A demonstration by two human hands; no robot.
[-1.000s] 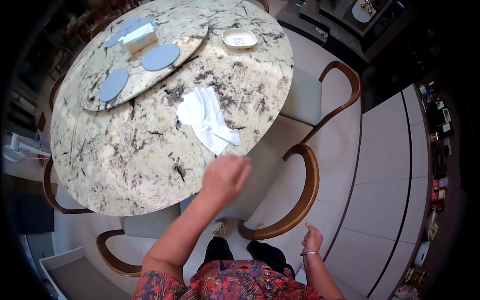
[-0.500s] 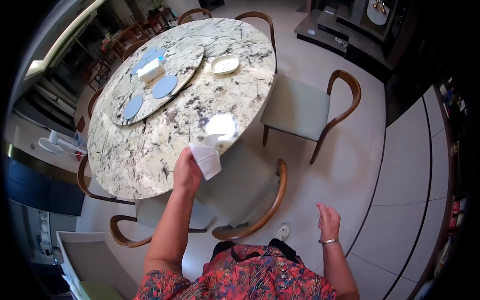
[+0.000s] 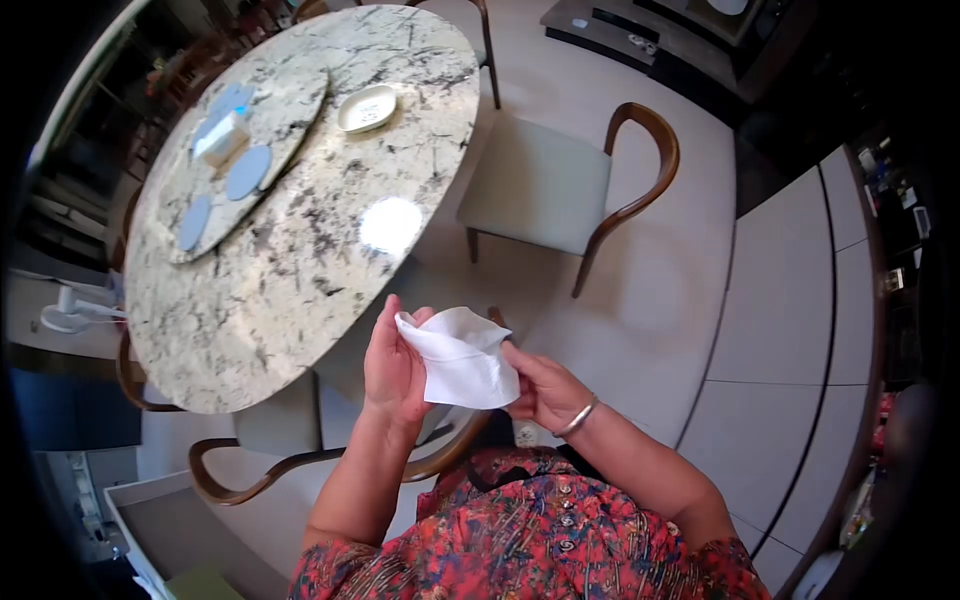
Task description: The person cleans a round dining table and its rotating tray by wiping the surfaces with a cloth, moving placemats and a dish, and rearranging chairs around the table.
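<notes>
A white tissue (image 3: 465, 365), partly unfolded, is held between my two hands in front of my body. My left hand (image 3: 393, 365) has it by the left edge, some fingers hidden behind the sheet. On the opposite edge my right hand (image 3: 543, 388) pinches it between thumb and fingers. Both hands are off the round marble table (image 3: 300, 290), just beyond its near edge. A white oval dish (image 3: 367, 109) stands on the tabletop, farther away.
On the raised turntable (image 3: 285, 130) are a tissue box (image 3: 221, 141) and several blue round mats, one mat (image 3: 249, 173) near its edge. A grey-seated chair (image 3: 540, 185) stands right of the table; another chair (image 3: 270, 470) is at lower left. Cabinets (image 3: 770, 300) line the right side.
My right hand has come up from my side and taken the tissue's right edge. The tissue has moved right, away from the table, and opened wider. The view has shifted right.
</notes>
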